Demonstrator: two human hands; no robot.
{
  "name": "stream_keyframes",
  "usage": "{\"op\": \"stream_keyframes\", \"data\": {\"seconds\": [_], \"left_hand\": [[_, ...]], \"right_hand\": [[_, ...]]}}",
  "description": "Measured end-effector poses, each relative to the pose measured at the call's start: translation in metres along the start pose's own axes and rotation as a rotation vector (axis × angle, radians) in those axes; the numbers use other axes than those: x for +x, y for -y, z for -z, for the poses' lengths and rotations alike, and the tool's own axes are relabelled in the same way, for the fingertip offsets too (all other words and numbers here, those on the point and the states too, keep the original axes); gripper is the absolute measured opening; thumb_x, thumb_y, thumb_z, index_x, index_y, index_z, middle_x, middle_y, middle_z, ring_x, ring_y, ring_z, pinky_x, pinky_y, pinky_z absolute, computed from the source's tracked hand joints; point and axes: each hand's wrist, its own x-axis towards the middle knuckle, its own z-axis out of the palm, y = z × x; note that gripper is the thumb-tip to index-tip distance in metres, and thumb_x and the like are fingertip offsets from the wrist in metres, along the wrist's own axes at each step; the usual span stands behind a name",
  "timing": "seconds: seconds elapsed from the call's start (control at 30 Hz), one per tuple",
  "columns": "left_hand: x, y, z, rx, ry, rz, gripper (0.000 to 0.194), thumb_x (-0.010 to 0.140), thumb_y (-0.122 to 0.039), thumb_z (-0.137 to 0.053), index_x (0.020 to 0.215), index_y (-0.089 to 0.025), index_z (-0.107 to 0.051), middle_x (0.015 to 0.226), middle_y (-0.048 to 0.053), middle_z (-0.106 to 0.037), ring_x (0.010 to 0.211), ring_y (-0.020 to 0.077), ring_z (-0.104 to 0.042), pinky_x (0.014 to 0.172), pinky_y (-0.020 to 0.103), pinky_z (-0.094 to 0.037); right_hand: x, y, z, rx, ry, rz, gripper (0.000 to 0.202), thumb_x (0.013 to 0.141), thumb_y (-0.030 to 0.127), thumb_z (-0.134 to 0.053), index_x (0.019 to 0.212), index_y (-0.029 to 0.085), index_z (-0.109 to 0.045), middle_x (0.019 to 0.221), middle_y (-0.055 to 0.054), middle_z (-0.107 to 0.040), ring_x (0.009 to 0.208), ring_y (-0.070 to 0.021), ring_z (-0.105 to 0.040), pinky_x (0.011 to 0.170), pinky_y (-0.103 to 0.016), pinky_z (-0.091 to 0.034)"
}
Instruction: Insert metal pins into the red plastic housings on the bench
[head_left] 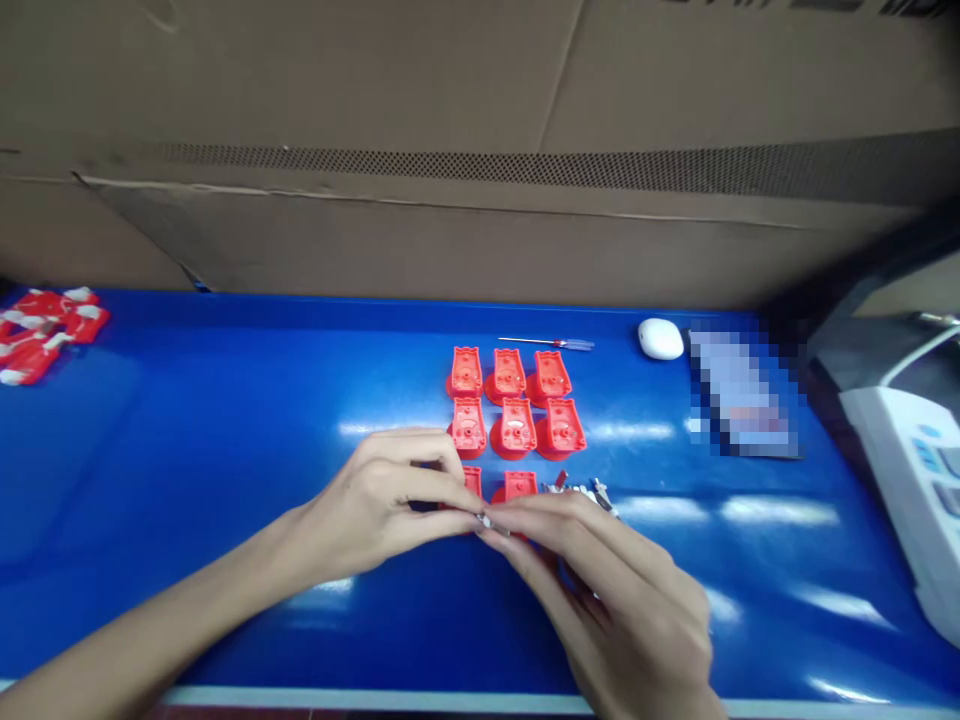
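Observation:
My left hand (409,490) and my right hand (607,580) meet fingertip to fingertip near the front of the blue table. Between them they pinch a small light-coloured piece (491,522), mostly covered by the fingers and too small to name. Just beyond the fingers, red plastic housings (517,428) stand in rows, with open tops and small posts inside. The two nearest housings are partly hidden by my hands. Beside the right knuckles lies a cluster of small metallic parts (600,492), with a red bit (561,480) among them.
Behind the housings lies a screwdriver (555,343). To its right are a white rounded case (660,339) and a blurred-out flat object (742,390). A white device (911,480) stands at the right edge. Red and white parts (49,330) lie far left. Cardboard (450,245) walls the back.

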Motion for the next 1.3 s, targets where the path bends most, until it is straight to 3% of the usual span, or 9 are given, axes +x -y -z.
{"op": "stream_keyframes", "data": {"seconds": [0.67,1.07,1.3], "left_hand": [[0.0002,-0.0005,-0.0005,0.003,0.016,-0.020,0.005,0.100,-0.019,-0.081,0.103,-0.017,-0.085,0.089,0.004,-0.075,0.076,0.0133,-0.066,0.067,0.026,-0.048],[-0.0030,0.0004,0.0003,0.020,0.042,-0.037,0.003,0.100,-0.018,-0.081,0.101,-0.016,-0.084,0.090,0.003,-0.074,0.076,0.0127,-0.065,0.068,0.027,-0.047],[-0.0016,-0.0007,0.0002,0.028,0.029,-0.039,0.003,0.099,-0.017,-0.082,0.101,-0.017,-0.084,0.090,0.003,-0.074,0.077,0.0133,-0.067,0.069,0.027,-0.049]], "right_hand": [[-0.0005,0.0007,0.0018,0.006,0.032,-0.009,0.027,0.099,0.004,-0.076,0.121,0.019,-0.077,0.109,-0.005,-0.083,0.094,-0.0170,-0.081,0.088,-0.028,-0.069],[-0.0027,0.0032,0.0036,0.075,0.123,-0.198,0.021,0.101,0.010,-0.076,0.118,0.024,-0.076,0.107,0.000,-0.080,0.093,-0.0106,-0.076,0.084,-0.020,-0.062],[-0.0013,0.0083,0.0042,-0.107,0.133,-0.042,0.024,0.106,0.010,-0.070,0.126,0.022,-0.071,0.111,-0.003,-0.079,0.099,-0.0136,-0.077,0.086,-0.022,-0.062]]}}
